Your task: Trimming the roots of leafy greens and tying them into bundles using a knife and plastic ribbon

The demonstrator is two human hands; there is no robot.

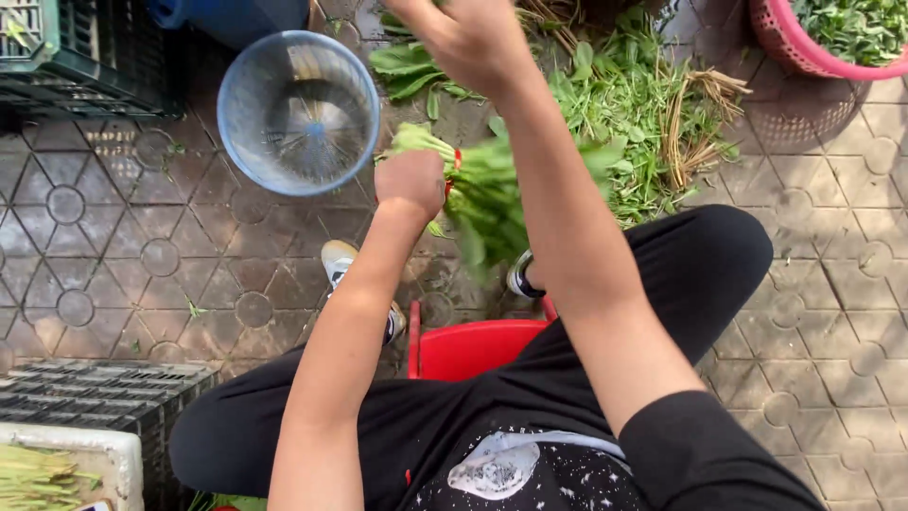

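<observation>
Paved ground lies under me, a blue bucket (299, 114) ahead. My left hand (410, 182) is clenched around a bunch of greens (484, 194); my right hand (465, 40), blurred above the loose greens (636, 114), I cannot read.

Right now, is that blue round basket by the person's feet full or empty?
Empty. Through the blue basket you see only its mesh bottom and the paving beneath; the greens are in the left hand.
</observation>
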